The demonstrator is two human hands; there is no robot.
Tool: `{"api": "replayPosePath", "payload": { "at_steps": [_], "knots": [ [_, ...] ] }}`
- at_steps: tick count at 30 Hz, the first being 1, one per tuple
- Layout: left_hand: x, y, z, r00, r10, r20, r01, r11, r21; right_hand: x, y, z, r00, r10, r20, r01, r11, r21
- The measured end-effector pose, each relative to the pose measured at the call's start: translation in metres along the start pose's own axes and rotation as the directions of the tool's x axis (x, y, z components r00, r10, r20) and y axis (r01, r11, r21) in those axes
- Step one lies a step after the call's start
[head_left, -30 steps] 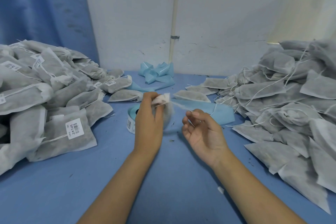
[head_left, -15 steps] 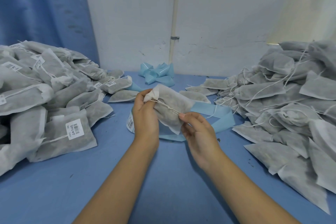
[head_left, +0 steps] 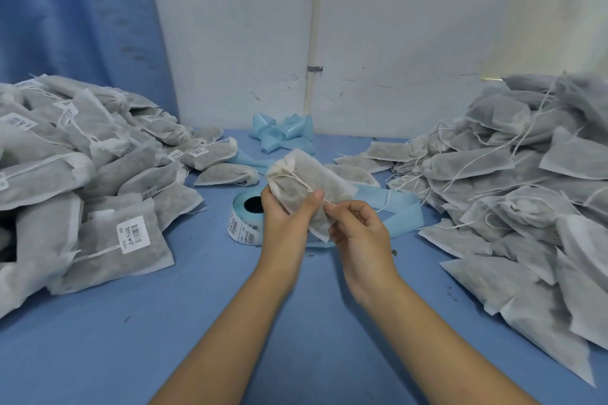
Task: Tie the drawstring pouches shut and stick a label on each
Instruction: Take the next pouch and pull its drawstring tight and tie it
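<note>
Pouch is held up over the middle of the tabletop. Your left hand grips it, thumb across its front. Your right hand pinches the string end just beside that thumb. The label roll lies behind your left hand. A labelled pile fills the left edge and an unlabelled pile the right.

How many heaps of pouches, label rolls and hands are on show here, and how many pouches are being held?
Heaps of pouches: 2, labelled heap on the left, unlabelled heap on the right
Pouches being held: 1, the pouch
Label rolls: 1, the label roll
Hands: 2, left hand gripping the pouch, right hand pinching its drawstring
Total: 6
</note>
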State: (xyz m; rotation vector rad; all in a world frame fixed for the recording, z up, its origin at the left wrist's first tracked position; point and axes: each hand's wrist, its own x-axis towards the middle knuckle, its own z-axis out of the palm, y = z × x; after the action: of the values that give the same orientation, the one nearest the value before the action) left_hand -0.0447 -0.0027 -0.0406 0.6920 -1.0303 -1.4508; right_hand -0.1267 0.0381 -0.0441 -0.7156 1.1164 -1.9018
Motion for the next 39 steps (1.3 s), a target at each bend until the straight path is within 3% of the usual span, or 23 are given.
{"api": "replayPosePath", "payload": {
  "at_steps": [6,12,16,20,22,27,34,39],
  "knots": [
    [0.006,0.000,-0.004,0.997,-0.043,-0.056,0.039,0.996,-0.077,-0.002,0.001,-0.001,0.997,-0.064,0.033,0.065,0.997,-0.047],
    [0.009,0.003,-0.006,0.984,-0.042,-0.176,0.035,0.998,-0.043,-0.006,0.000,0.002,0.986,-0.146,0.077,0.159,0.965,-0.211],
    [0.011,0.008,-0.008,0.973,-0.001,-0.232,-0.009,0.999,-0.041,-0.015,0.004,-0.001,0.964,-0.223,0.142,0.264,0.830,-0.492],
    [0.015,0.012,-0.012,0.957,0.002,-0.290,-0.021,0.998,-0.063,-0.016,0.017,-0.004,0.932,-0.131,0.337,0.344,0.606,-0.717],
    [0.015,0.012,-0.014,0.958,-0.021,-0.286,-0.008,0.995,-0.101,-0.015,0.024,-0.006,0.904,-0.108,0.415,0.409,0.507,-0.759],
    [0.017,0.014,-0.018,0.984,-0.078,-0.161,0.037,0.970,-0.240,-0.005,0.023,-0.014,0.883,-0.214,0.417,0.469,0.429,-0.772],
    [0.010,0.006,-0.026,0.992,0.042,-0.121,-0.023,0.988,0.150,0.009,0.020,-0.026,0.906,-0.253,0.339,0.419,0.438,-0.795],
    [0.004,0.001,-0.035,0.993,0.092,0.075,-0.117,0.868,0.483,0.015,0.018,-0.034,0.890,-0.320,0.324,0.435,0.389,-0.812]
  ]
}}
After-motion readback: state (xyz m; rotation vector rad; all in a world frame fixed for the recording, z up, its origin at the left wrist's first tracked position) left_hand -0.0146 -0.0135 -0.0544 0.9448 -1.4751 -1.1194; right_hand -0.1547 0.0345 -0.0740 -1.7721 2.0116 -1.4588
